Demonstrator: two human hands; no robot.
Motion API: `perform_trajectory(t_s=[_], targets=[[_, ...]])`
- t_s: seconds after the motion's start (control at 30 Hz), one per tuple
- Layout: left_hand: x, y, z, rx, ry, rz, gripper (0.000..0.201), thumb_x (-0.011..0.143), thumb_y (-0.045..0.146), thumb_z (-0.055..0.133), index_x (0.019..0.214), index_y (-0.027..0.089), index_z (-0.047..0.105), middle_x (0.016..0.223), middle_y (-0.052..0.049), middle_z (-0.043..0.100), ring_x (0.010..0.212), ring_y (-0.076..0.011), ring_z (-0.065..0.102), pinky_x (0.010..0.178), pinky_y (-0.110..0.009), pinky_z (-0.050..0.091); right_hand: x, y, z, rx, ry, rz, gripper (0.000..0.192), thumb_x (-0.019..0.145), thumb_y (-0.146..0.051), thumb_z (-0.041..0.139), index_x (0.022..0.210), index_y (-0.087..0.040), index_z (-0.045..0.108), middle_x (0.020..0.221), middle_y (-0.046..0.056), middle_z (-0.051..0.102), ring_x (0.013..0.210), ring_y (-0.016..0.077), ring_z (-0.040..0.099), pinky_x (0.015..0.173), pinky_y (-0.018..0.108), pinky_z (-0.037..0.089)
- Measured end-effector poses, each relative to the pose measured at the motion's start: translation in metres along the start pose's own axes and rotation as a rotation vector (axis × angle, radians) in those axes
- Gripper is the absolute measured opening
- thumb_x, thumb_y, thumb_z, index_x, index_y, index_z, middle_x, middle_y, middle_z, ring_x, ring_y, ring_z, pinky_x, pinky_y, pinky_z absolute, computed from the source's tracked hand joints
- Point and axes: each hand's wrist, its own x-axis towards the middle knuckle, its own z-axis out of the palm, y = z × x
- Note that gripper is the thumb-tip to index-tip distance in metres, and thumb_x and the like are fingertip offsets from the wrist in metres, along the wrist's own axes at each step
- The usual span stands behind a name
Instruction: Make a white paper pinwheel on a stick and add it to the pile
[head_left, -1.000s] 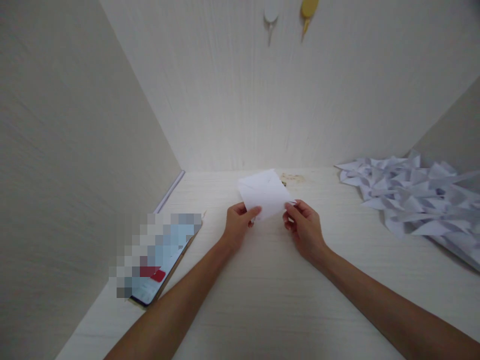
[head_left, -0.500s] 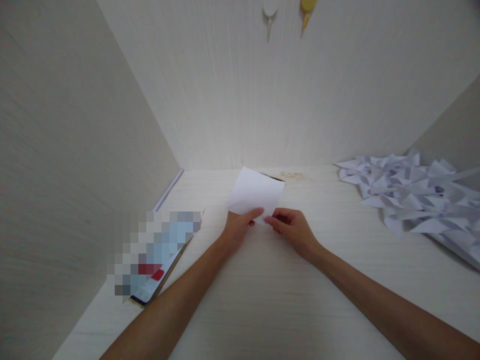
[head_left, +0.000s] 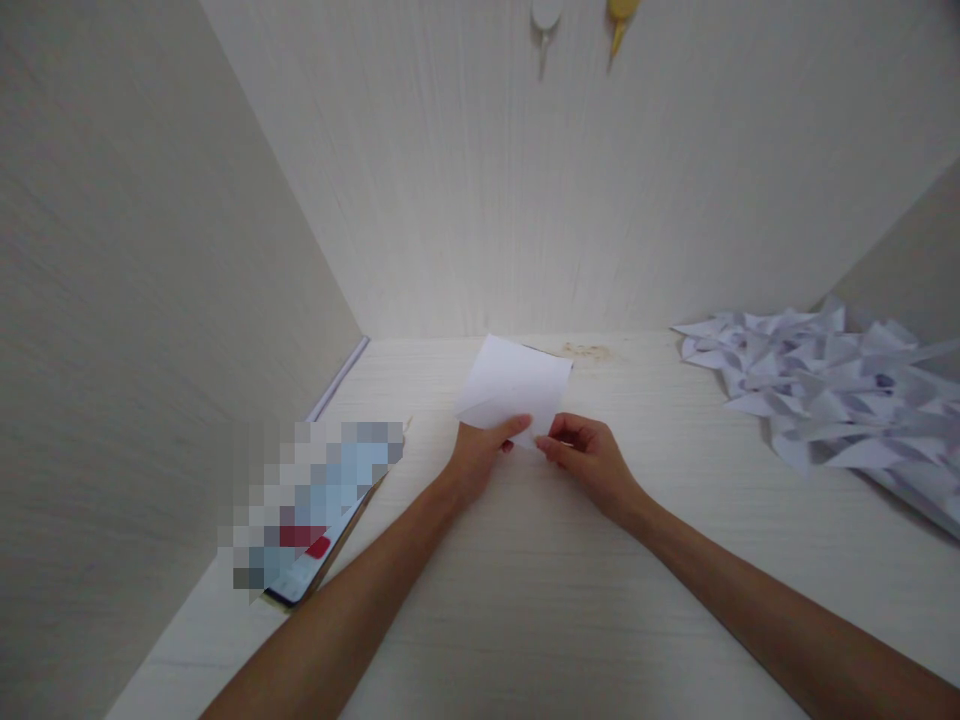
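While both hands pinch the near edge of one sheet, the findings are as follows.

Left hand: the left hand (head_left: 480, 455) is closed on the folded white paper (head_left: 516, 385), thumb on top at the sheet's near-left corner, fingers underneath and out of view.
Right hand: the right hand (head_left: 589, 460) is closed on the same paper at its near-right corner, fingertips curled inward, knuckles up.
Paper position: centre of the desk (head_left: 525, 600), at 12 o'clock from both hands, its far edge tilted up off the surface.
Step in hand: judged to be a fold in progress, the sheet being gripped and aligned along its near edge.
Next move calls for: edges matched squarely before any crease is pressed; a light grip, since the paper is thin and bends readily.
Arm pose: both forearms extended forward, converging from 7 and 5 o'clock.
Surroundings: pile of folded paper pieces (head_left: 817, 395) at 2 o'clock, well apart; phone (head_left: 315, 510) at 9 o'clock; two wall hooks (head_left: 581, 20) at 12 o'clock, high up.
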Motion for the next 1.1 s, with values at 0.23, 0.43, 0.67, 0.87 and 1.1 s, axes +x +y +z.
perform_trajectory(t_s=[0.23,0.43,0.67,0.87,1.1], targets=[[-0.001,0.0,0.002,0.039,-0.021,-0.009,0.026,0.048,0.025,0.074,0.069,0.017,0.061,0.067,0.001,0.06,0.054,-0.0093,0.048,0.044,-0.02,0.031,0.002,0.005,0.0,-0.087,-0.037,-0.034,0.026,0.066,-0.042,0.059,0.059,-0.016,0.058,0.047,-0.004,0.046,0.044,0.008,0.037,0.041,0.022,0.029],[0.003,-0.003,0.0,0.005,-0.008,0.007,0.026,0.051,0.028,0.073,0.07,0.016,0.061,0.068,-0.001,0.06,0.059,-0.0104,0.05,0.05,-0.021,0.036,0.001,0.007,0.0,-0.111,-0.061,-0.036,0.023,0.066,-0.037,0.059,0.056,-0.016,0.06,0.047,-0.002,0.051,0.044,0.0092,0.04,0.043,0.023,0.029],[0.001,-0.002,0.0,-0.004,-0.048,0.022,0.024,0.052,0.027,0.072,0.069,0.015,0.06,0.068,-0.001,0.059,0.058,-0.0102,0.049,0.049,-0.022,0.038,0.0,0.006,-0.001,-0.111,-0.069,-0.014,0.026,0.065,-0.037,0.059,0.05,-0.016,0.058,0.047,0.0,0.055,0.046,0.01,0.043,0.047,0.024,0.031],[0.005,0.001,0.001,-0.152,0.019,0.012,0.027,0.053,0.031,0.072,0.066,0.013,0.058,0.06,0.001,0.056,0.05,-0.0067,0.046,0.04,-0.017,0.031,0.0,0.004,0.0,-0.1,0.027,-0.004,0.029,0.065,-0.039,0.057,0.047,-0.017,0.052,0.044,-0.002,0.047,0.042,0.0083,0.038,0.043,0.023,0.028],[0.012,0.001,-0.004,-0.217,0.166,0.078,0.023,0.051,0.027,0.073,0.066,0.012,0.062,0.061,0.002,0.06,0.05,-0.0048,0.05,0.038,-0.014,0.033,0.001,0.005,0.0,-0.071,0.09,0.011,0.025,0.066,-0.038,0.058,0.052,-0.016,0.055,0.045,-0.002,0.051,0.041,0.0087,0.042,0.041,0.022,0.032]])
